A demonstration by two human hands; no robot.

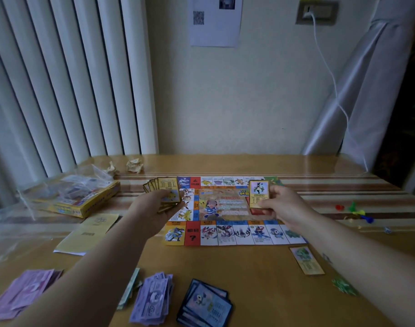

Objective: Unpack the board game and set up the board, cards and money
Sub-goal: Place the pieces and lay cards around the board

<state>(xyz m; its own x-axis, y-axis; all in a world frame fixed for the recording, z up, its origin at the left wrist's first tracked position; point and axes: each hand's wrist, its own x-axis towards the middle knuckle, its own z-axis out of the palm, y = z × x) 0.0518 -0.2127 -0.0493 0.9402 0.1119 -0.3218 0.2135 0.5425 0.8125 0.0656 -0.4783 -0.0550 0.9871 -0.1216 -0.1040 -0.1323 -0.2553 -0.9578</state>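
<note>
The game board point(225, 234) lies unfolded on the wooden table point(249, 279). Over its left edge, my left hand point(152, 206) holds a fanned stack of yellow-bordered cards point(165, 187). My right hand point(282, 206) pinches a single yellow card point(259, 192) upright above the board's right side. A red stack on the board shows just below that card. Piles of purple money point(152, 298) and pink money point(24, 293) lie at the near edge, beside a stack of blue cards point(205, 303). One loose yellow card point(306, 260) rests to the right of the board.
The yellow game box point(74, 199) with clear plastic bags stands at the left, a yellow leaflet point(88, 232) in front of it. Crumpled paper point(134, 165) sits at the back. Coloured pawns point(356, 211) lie at the right, green pieces point(343, 285) nearer me.
</note>
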